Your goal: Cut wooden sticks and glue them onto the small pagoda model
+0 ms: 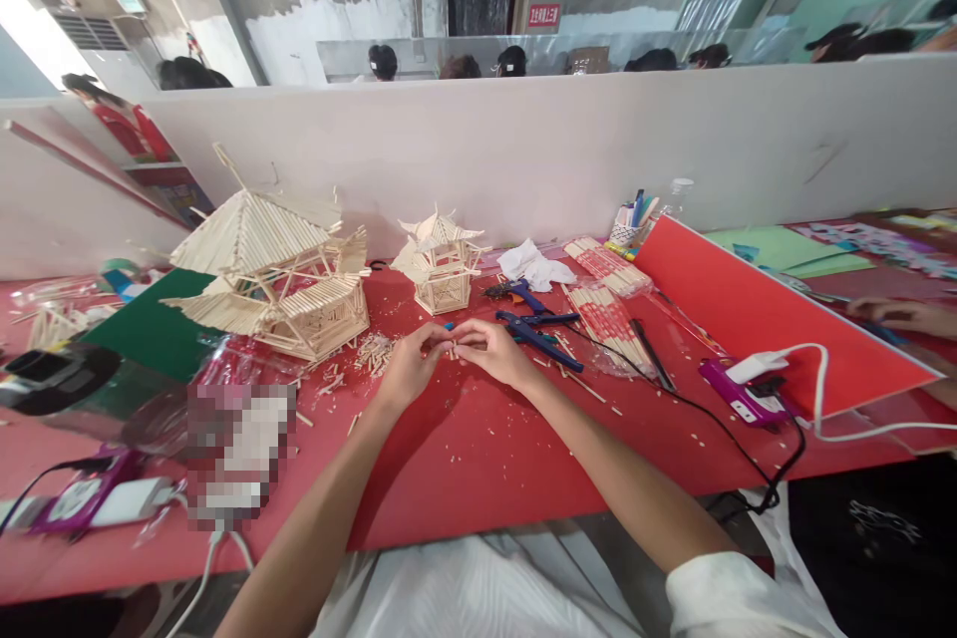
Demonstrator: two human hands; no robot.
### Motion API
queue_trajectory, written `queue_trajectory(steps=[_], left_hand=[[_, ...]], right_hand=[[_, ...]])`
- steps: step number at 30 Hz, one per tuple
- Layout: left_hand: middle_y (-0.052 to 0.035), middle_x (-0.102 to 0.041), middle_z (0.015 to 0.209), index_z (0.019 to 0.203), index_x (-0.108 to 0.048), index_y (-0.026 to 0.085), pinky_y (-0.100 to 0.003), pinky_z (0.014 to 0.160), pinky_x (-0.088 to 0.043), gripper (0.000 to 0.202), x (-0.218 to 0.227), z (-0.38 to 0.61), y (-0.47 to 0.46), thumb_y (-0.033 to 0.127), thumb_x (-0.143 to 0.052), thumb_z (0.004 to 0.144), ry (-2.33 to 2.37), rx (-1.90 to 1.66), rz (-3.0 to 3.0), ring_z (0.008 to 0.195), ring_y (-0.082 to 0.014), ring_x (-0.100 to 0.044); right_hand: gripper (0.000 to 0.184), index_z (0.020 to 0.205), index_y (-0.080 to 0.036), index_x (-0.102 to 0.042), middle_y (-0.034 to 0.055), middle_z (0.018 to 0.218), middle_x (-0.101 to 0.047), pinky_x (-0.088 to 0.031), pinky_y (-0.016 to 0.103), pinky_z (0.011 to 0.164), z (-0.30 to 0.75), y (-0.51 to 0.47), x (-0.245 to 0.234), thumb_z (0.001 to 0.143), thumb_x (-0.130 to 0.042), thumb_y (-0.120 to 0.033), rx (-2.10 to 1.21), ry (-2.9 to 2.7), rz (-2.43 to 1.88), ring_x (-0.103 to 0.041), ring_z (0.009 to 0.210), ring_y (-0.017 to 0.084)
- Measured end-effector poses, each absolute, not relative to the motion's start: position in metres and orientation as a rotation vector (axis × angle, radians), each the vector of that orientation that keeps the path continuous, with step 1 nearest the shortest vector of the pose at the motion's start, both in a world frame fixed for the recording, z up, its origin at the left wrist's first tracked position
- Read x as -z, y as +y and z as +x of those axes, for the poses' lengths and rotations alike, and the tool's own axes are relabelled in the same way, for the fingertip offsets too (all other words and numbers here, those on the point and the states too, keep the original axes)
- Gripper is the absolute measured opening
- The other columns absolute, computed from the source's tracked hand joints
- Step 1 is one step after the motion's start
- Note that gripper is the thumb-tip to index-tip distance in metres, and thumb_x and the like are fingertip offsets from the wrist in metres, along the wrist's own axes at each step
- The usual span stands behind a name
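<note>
Wooden sticks (451, 348) sit pinched between the fingertips of both hands, low over the middle of the red desk (478, 459). The left hand (408, 369) and right hand (489, 351) meet fingertip to fingertip, forearms stretched forward, and each grip is clenched on the sticks. Behind them stand two stick models: a large pavilion (269, 269) and a small pavilion (441, 264). Two blue glue guns (534, 329) and two red-wrapped bundles (609, 319) lie to the right.

Head cam, fwd/down; close over hands (456, 351), table (478, 469).
</note>
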State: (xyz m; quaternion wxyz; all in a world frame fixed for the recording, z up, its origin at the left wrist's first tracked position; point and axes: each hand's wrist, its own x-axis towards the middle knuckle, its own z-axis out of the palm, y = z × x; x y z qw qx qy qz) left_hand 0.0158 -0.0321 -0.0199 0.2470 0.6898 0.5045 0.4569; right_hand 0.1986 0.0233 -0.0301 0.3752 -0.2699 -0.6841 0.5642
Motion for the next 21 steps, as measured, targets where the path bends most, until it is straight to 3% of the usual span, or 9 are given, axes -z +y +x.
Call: queue_trajectory(steps=[10, 14, 17, 21], left_hand=[[-0.0035, -0.076, 0.088, 0.095, -0.071, 0.021, -0.031, 0.077, -0.052, 0.012, 0.0172, 0.0197, -0.0351, 0.026, -0.06, 0.093, 1.495, -1.232, 1.867, 0.078, -0.0183, -0.07], [-0.0058, -0.075, 0.102, 0.109, -0.068, 0.022, -0.033, 0.085, -0.054, 0.021, 0.0156, 0.0177, -0.0377, 0.019, -0.053, 0.095, 1.433, -1.157, 2.07, 0.09, -0.0192, -0.071], [-0.0088, -0.071, 0.115, 0.123, -0.062, 0.023, -0.038, 0.096, -0.052, 0.03, 0.016, 0.0165, -0.0394, 0.019, -0.059, 0.093, 1.353, -1.102, 2.249, 0.107, -0.0224, -0.067], [-0.0104, -0.069, 0.118, 0.129, -0.057, 0.022, -0.04, 0.098, -0.052, 0.037, 0.0186, 0.0157, -0.0394, 0.02, -0.064, 0.093, 1.393, -1.08, 2.335, 0.111, -0.0244, -0.066]], right_hand=[[0.035, 0.105, -0.02, -0.064, 0.0037, 0.089, -0.074, -0.055, 0.032, 0.076, 0.196, 0.0224, 0.0343, 0.075, -0.079, -0.032, -1.455, -1.747, -0.771, -0.072, 0.085, 0.021], [0.036, 0.102, -0.021, -0.063, 0.0014, 0.085, -0.073, -0.055, 0.032, 0.075, 0.1968, 0.0249, 0.0352, 0.073, -0.081, -0.032, -1.513, -1.677, -0.762, -0.071, 0.077, 0.019], [0.039, 0.103, -0.021, -0.063, 0.0012, 0.085, -0.073, -0.055, 0.033, 0.076, 0.1992, 0.0261, 0.0323, 0.072, -0.082, -0.032, -1.56, -1.61, -0.756, -0.071, 0.078, 0.019], [0.041, 0.101, -0.021, -0.062, 0.0014, 0.085, -0.073, -0.056, 0.032, 0.075, 0.2006, 0.0244, 0.027, 0.069, -0.085, -0.035, -1.608, -1.558, -0.757, -0.071, 0.077, 0.018]])
